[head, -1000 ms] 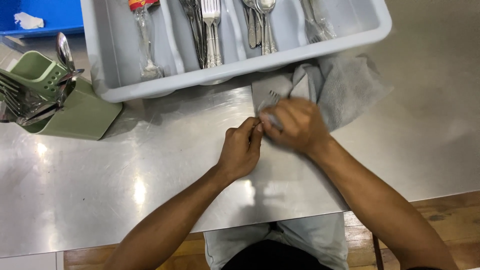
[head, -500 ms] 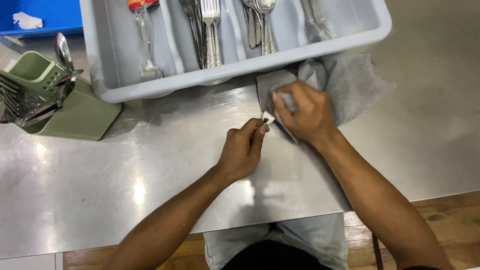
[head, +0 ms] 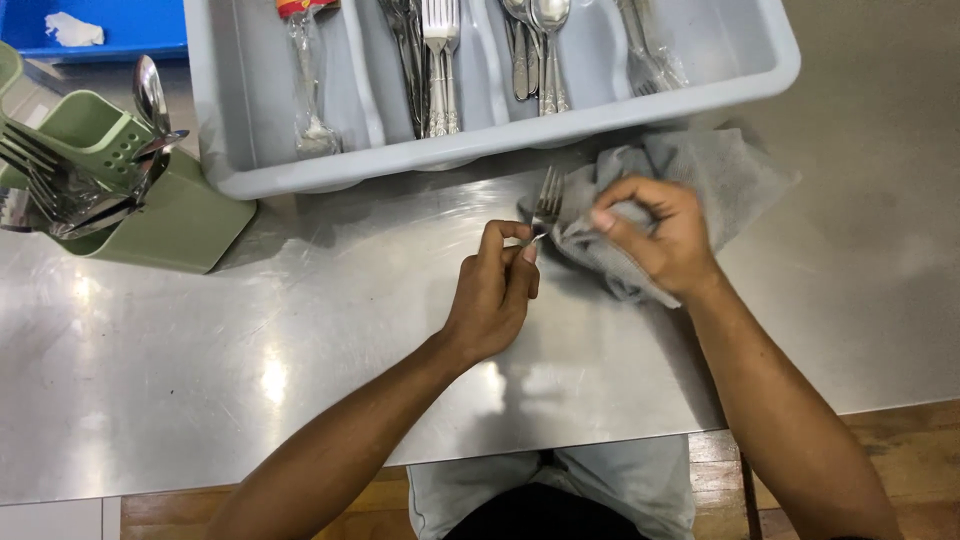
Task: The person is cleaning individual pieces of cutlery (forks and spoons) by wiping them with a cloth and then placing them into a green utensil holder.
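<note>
My left hand [head: 495, 290] pinches the handle of a small metal fork [head: 547, 203], whose tines point away from me toward the tray. My right hand [head: 655, 235] grips a grey cloth [head: 700, 170] bunched on the steel table just right of the fork's head. The cloth touches the fork's side. Both hands sit close together in front of the grey cutlery tray [head: 500, 150].
The grey tray holds forks [head: 435, 60], spoons [head: 540, 45] and wrapped cutlery [head: 305, 70] in compartments. A green cutlery holder [head: 150, 215] with several utensils stands at the left. A blue bin [head: 110, 25] is at the top left. The steel table [head: 200, 380] ends near my body.
My right hand has drawn the cloth back to the right, uncovering the fork's tines. My left hand stays on the handle.
</note>
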